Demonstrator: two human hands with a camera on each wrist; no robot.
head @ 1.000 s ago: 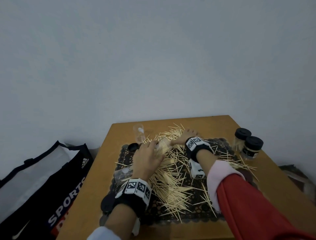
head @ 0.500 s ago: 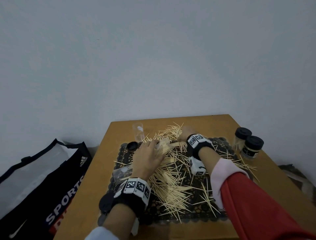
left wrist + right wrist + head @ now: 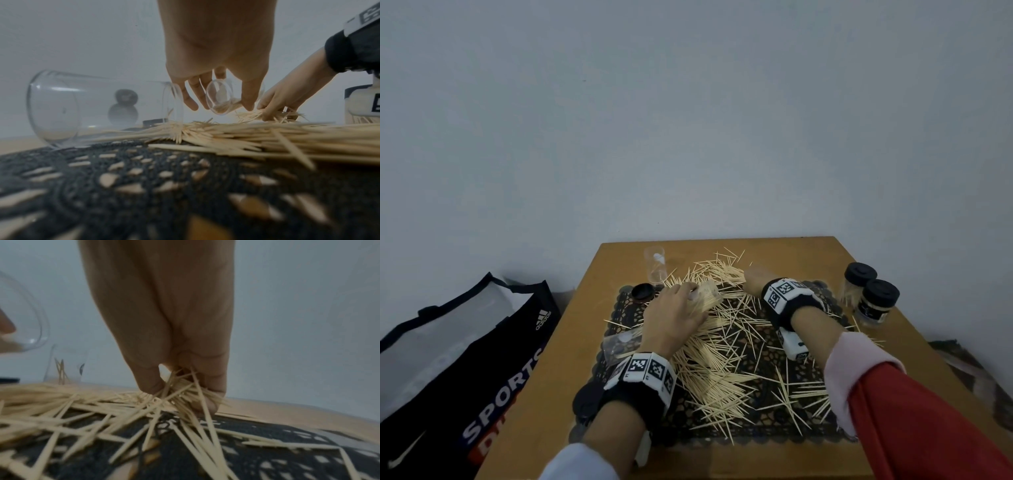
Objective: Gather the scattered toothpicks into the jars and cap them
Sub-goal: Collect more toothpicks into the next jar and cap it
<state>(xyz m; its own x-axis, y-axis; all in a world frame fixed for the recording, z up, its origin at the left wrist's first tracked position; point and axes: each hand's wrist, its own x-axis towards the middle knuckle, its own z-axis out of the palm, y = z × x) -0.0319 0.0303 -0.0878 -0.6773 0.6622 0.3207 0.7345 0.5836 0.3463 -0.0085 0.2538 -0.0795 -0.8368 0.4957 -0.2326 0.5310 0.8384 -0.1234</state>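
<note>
Pale toothpicks (image 3: pixel 719 356) lie strewn over a black lace mat (image 3: pixel 767 414) on a wooden table (image 3: pixel 544 387). My left hand (image 3: pixel 678 311) holds a small clear jar (image 3: pixel 220 99) tipped on its side over the pile, a few toothpicks inside it. My right hand (image 3: pixel 755 279) reaches to the far heap, where its fingers pinch a bundle of toothpicks (image 3: pixel 180 389). An empty clear jar (image 3: pixel 655 263) stands at the far left. Another empty jar (image 3: pixel 82 105) lies on its side by my left wrist.
Two filled jars with black caps (image 3: pixel 869 294) stand at the table's right edge. One loose black cap (image 3: pixel 642 292) lies near the upright jar, and more black caps (image 3: pixel 585 401) sit by my left forearm. A black sports bag (image 3: pixel 458 356) stands on the floor to the left.
My right hand has drawn slightly back toward me on the far heap and closed on a bundle. My left hand with the jar has barely moved.
</note>
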